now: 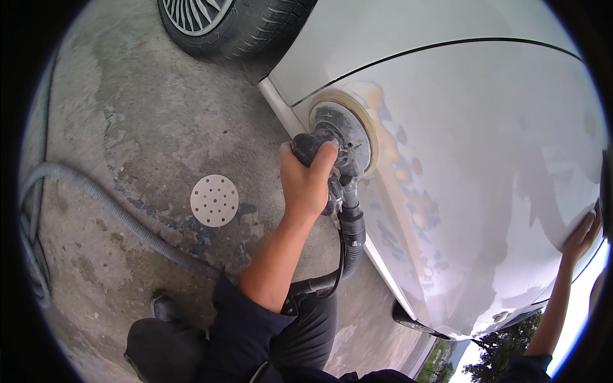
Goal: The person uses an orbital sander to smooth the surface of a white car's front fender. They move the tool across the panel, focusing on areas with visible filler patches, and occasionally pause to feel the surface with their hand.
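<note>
My left hand (305,175) is closed round the black grip of a dusty sander (338,137), whose round pad rests against the lower white car door (485,147). Around and below the pad, the paint shows a worn band (412,185) with tan and blue-grey patches. A black hose (350,242) with a thin cable runs down from the tool beside my forearm. At the far right, my right hand (578,236) rests on the door near its edge, fingers extended and holding nothing that I can see.
A pale perforated sanding disc (214,200) lies on the stained concrete floor (128,108). A grey corrugated hose (115,214) loops along the left. The car's wheel (249,32) is at the top, its sill (277,102) beside the sander. My legs and feet are below; trees (511,338) show at lower right.
</note>
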Available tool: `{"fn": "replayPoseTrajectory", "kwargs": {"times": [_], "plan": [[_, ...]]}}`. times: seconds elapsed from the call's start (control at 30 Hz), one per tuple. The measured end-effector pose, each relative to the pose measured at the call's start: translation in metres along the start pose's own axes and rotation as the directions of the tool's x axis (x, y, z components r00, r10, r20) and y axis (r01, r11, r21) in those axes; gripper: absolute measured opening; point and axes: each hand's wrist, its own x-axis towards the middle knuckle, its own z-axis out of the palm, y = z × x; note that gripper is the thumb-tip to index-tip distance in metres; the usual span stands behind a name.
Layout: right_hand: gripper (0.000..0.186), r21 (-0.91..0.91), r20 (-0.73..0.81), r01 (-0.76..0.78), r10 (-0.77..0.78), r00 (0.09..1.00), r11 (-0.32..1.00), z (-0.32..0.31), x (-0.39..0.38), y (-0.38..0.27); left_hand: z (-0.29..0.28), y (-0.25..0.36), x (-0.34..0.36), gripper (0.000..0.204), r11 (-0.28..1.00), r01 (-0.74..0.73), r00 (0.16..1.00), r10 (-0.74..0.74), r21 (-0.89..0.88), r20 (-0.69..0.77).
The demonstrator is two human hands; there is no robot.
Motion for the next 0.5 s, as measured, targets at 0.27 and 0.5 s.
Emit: {"fn": "replayPoseTrajectory", "kwargs": {"times": [0.27,0.5], "plan": [[0.054,-0.001,0.004,0.021,-0.021,1.000,1.000,0.001,0.000,-0.013,-0.004,-0.008,0.004,0.055,0.996,0.018,0.998,-0.022,-0.082,-0.052],[0.054,-0.005,0.016,0.038,-0.038,0.999,0.999,-0.003,0.002,0.000,-0.012,-0.010,0.020,0.057,0.989,0.056,0.997,-0.063,-0.137,-0.044]]}}
